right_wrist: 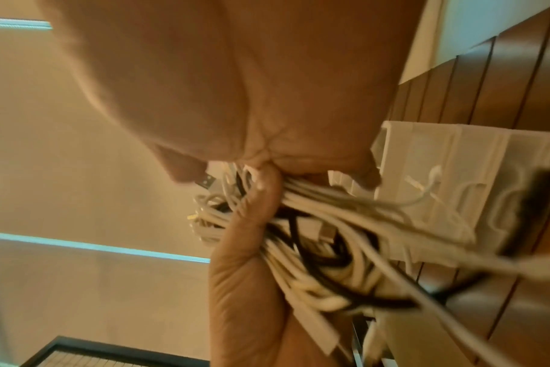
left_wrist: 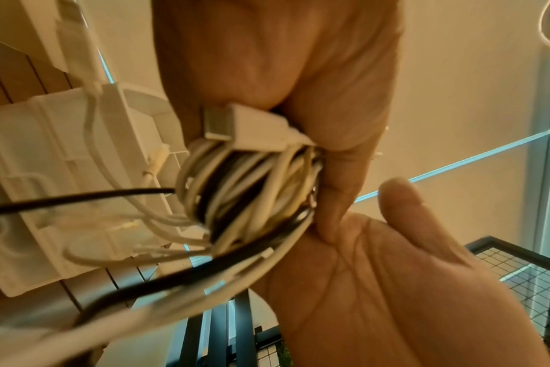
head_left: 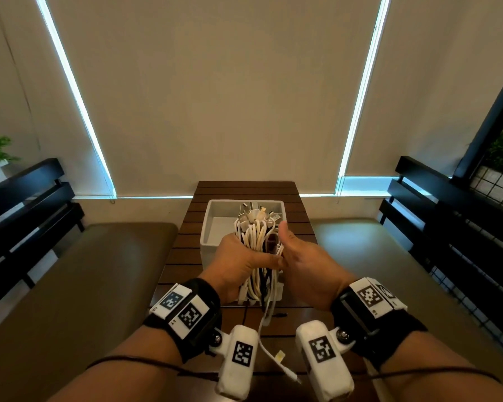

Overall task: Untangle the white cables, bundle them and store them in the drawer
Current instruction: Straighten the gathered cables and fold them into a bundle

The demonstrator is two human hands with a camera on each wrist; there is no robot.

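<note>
A bundle of white cables [head_left: 254, 242] with black strands mixed in is held upright over the near edge of a white open drawer box [head_left: 215, 224]. My left hand [head_left: 238, 265] grips the bundle round its middle, thumb across the front. My right hand [head_left: 299, 262] is against the bundle's right side with its thumb raised off it. In the right wrist view its fingers [right_wrist: 361, 171] curl over the cables [right_wrist: 314, 236]. A USB plug [left_wrist: 245, 126] lies under my left fingers. One loose white cable end [head_left: 279, 358] hangs down toward me.
The drawer box stands on a narrow slatted wooden table [head_left: 186, 250]. Olive cushioned benches [head_left: 70, 285] with black slatted backs flank it on both sides. A black wire grid [head_left: 494, 181] and plants are at the right; closed blinds are behind.
</note>
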